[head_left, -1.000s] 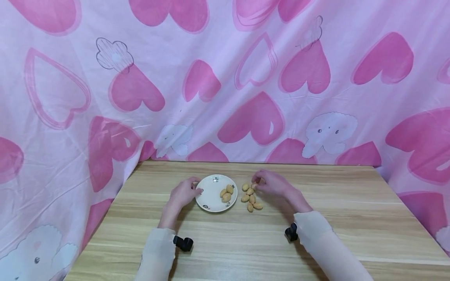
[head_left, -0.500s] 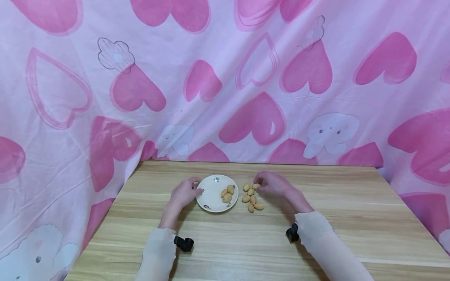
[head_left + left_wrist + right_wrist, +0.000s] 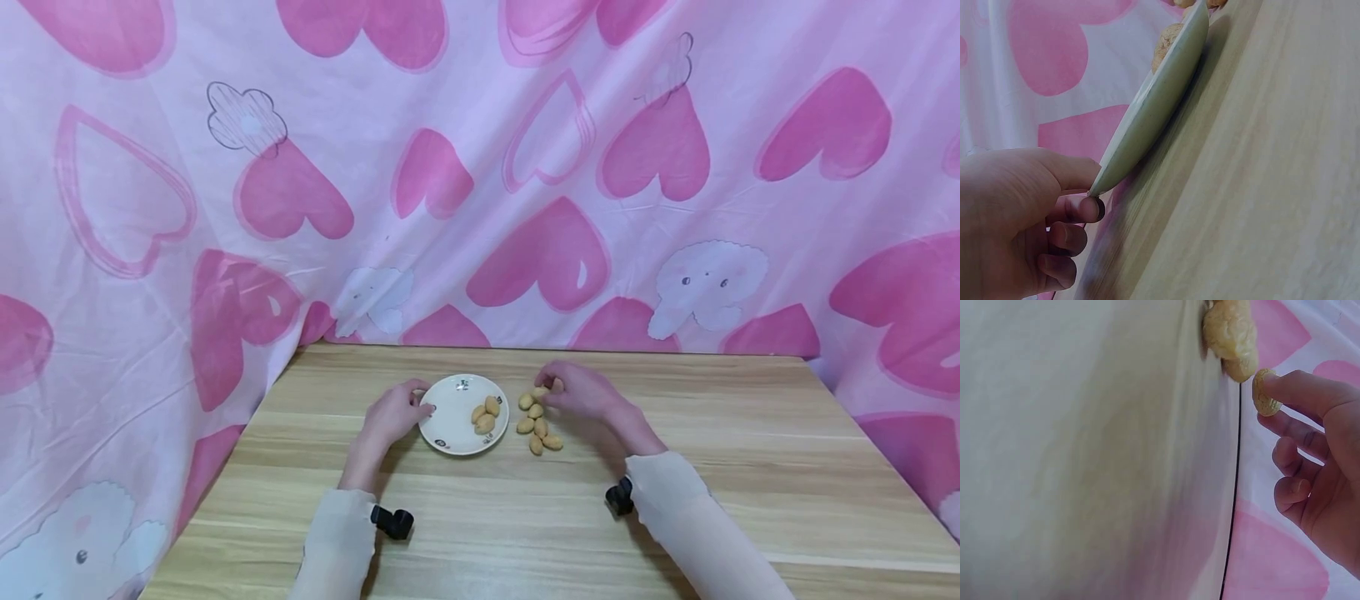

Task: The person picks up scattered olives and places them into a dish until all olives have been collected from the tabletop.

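A round white plate [image 3: 450, 412] with small printed motifs rests on the table, with 3 peanuts [image 3: 485, 423] in their shells on its right side. My left hand [image 3: 392, 414] pinches the plate's left rim, the thumb above and a finger below in the left wrist view. My right hand [image 3: 583, 392] holds a single peanut [image 3: 1266, 394] between thumb and fingertips; its other fingers are loosely curled. The held peanut is just above the table, at the far end of a loose group of several peanuts [image 3: 540, 427] right of the plate.
The wood-grain table [image 3: 480, 517] ends at the back against a pink cloth [image 3: 427, 275] with hearts, which also hangs along both sides. A black wrist camera [image 3: 393, 522] sits on the left sleeve, another black camera [image 3: 620, 497] on the right.
My right hand has picked up the far peanut of the group and raised it slightly. The left hand and the plate stay in place.
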Available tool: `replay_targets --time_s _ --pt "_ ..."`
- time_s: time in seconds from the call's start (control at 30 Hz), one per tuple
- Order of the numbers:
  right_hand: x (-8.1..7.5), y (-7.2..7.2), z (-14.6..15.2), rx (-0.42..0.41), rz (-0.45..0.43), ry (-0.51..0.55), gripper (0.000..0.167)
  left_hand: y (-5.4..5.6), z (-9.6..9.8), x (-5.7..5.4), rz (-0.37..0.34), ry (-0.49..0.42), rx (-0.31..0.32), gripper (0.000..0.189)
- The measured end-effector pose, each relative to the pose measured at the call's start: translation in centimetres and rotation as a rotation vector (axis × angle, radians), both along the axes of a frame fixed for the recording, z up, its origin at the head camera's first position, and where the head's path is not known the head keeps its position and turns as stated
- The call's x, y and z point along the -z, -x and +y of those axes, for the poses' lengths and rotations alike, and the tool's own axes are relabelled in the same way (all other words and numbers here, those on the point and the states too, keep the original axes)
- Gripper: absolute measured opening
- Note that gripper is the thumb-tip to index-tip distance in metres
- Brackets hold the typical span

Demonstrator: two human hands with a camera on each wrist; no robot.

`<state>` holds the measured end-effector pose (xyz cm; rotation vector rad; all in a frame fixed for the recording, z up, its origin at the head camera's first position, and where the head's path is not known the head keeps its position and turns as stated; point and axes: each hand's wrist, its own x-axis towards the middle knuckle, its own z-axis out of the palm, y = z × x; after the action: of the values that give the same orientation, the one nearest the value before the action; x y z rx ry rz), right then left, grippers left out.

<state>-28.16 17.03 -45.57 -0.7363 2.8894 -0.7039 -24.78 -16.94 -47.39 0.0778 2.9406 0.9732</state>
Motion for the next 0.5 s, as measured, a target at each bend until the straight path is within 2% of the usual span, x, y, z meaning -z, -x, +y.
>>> replay_targets --time_s 0.33,0.5 --pt "-1.0 0.3 -2.0 -0.092 0.072 0.002 0.019 0.0 0.0 0.0 0.0 0.003 -0.003 0.041" --pt "-1.4 0.2 -3.0 -0.108 0.081 0.004 0.022 0.0 0.0 0.0 0.01 0.002 0.003 0.04"
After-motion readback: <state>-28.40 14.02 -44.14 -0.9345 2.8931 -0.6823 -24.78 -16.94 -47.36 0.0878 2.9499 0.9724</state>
